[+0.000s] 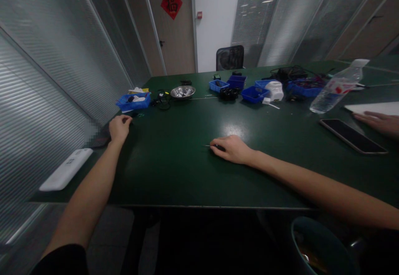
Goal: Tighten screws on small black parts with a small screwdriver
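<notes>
My left hand (119, 128) is over the left side of the green table (174, 154), fingers pinched together. Whatever they may hold is too small to make out. Just beyond its fingertips lies a small dark item, close to a blue tray (134, 102) of small parts. My right hand (232, 149) rests near the table's middle, closed around a thin tool (207, 145) whose fine metal tip points left. A dark part shows between the fingers, and the rest of the tool is hidden in the hand.
At the back stand a metal bowl (183, 92), blue bins (254, 95) and tangled cables. A water bottle (338, 87), a phone (353, 137) and another person's hand (378, 122) are on the right. A white case (67, 169) lies at the left edge; a bucket (321, 246) stands below.
</notes>
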### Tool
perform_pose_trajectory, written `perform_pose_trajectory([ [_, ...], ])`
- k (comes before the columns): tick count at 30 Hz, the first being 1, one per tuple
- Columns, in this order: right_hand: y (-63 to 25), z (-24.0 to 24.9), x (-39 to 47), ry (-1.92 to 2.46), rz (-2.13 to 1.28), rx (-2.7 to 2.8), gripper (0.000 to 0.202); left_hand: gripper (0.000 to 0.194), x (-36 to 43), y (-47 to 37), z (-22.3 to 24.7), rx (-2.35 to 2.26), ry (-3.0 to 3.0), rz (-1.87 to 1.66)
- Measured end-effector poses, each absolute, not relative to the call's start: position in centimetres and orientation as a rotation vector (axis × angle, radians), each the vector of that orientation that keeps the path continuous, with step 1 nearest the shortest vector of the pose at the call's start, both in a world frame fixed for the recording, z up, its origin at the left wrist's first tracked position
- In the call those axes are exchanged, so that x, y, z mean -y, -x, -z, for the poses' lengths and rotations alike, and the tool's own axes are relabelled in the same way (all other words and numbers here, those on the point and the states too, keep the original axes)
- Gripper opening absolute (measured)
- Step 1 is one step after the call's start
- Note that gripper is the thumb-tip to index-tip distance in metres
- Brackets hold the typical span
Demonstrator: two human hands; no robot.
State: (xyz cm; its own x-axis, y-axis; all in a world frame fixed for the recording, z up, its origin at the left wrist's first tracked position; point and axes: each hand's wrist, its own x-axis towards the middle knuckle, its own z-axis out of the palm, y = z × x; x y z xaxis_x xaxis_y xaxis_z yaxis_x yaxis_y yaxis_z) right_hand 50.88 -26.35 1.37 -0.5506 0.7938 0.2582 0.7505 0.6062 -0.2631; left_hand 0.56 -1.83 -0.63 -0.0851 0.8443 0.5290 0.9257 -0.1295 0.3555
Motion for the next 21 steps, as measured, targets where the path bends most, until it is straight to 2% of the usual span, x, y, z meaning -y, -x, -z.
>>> perform_pose_trajectory([
  [8,-51.0,-1.3,26.3,1.237,-0.159,2.477,0.033,0.024,1.5,-0.2,0.1,2.235,1.921,1.245],
  [21,-50.9,-1.5,26.4,1.235,-0.174,2.478,0.032,0.028,0.9,1.5,0.7,2.264,1.982,1.17],
])
